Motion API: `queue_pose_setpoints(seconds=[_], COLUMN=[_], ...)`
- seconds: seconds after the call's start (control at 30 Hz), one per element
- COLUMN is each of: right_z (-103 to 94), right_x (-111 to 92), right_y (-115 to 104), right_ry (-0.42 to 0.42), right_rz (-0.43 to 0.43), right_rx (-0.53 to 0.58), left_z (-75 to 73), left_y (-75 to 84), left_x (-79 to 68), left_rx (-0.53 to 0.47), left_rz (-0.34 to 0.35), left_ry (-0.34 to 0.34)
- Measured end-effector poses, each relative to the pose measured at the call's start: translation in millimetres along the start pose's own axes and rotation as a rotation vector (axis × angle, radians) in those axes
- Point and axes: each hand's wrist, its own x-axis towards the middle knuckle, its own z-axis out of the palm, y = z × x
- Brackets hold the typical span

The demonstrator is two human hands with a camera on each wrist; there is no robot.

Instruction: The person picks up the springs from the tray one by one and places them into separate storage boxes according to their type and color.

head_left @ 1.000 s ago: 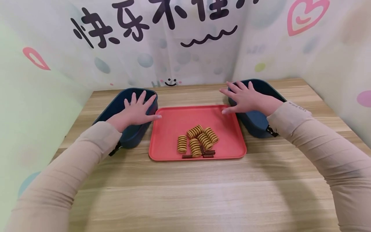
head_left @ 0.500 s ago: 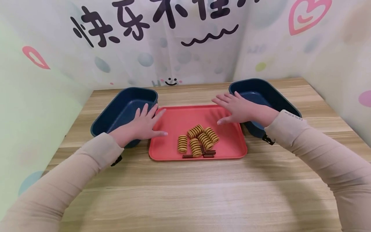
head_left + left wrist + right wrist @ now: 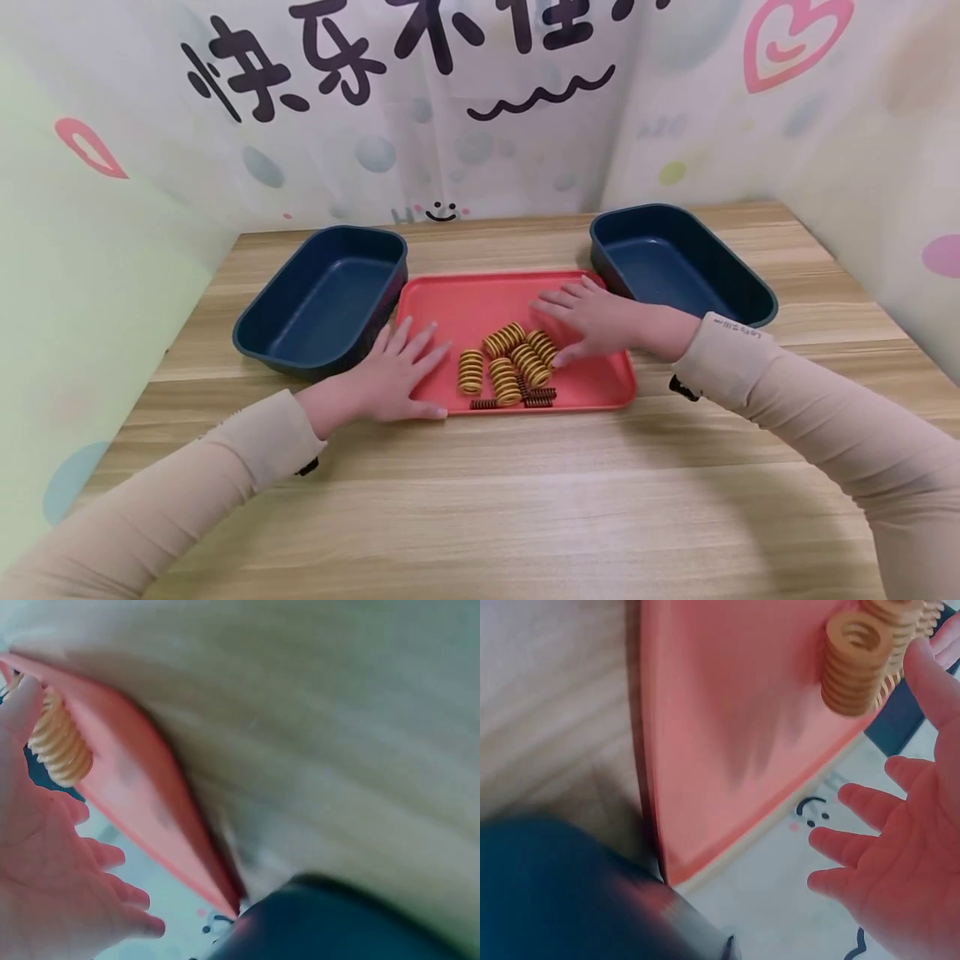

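Several thick gold coil springs point(image 3: 471, 372) lie in a loose cluster on a red tray point(image 3: 465, 296). Beside them, toward the tray's front rim, are several thin dark springs point(image 3: 540, 402). My left hand point(image 3: 390, 379) is spread over the tray's left front corner, holding nothing; in the left wrist view a gold spring point(image 3: 64, 742) shows past the thumb. Over the right part of the tray my right hand point(image 3: 592, 317) hovers with fingers extended, its thumb near the right-most gold springs. In the right wrist view that palm holds nothing, and a gold spring point(image 3: 855, 664) stands out nearby.
A dark blue bin point(image 3: 322, 292) stands left of the tray, and a second dark blue bin point(image 3: 675, 258) stands to its right. All rest on a wooden table point(image 3: 495, 500). A printed cloth wall point(image 3: 487, 167) rises behind the table.
Both hands have come down and toward the person from over the blue bins. The left now lies at the tray's left front corner, the right over its right part. The springs have not moved.
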Motion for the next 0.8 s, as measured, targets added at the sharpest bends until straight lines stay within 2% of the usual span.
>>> queue_pose_setpoints(seconds=[0.17,0.47,0.63,0.8], right_z=[7.6,14.2,16.8,17.2], right_x=[0.5,2.9,5.3,6.4], right_y=[-4.1,-5.1,-3.8,-4.8], right_ry=[-0.022,-0.012,0.032,0.042], right_rz=[-0.013,-0.069,-0.108,-0.098], right_rx=[0.015,0.054,0.021,0.016], left_z=[12.4,28.4,30.2,30.0], left_y=[-4.5,-13.4,-14.1,-15.9], left_x=[-1.5,-2.6,-2.4,-2.2], left_rx=[-0.063,-0.099,-0.119,-0.119], left_rz=[-0.007,0.039,0.049,0.06], left_ry=[-0.027,-0.006,-0.007,-0.004])
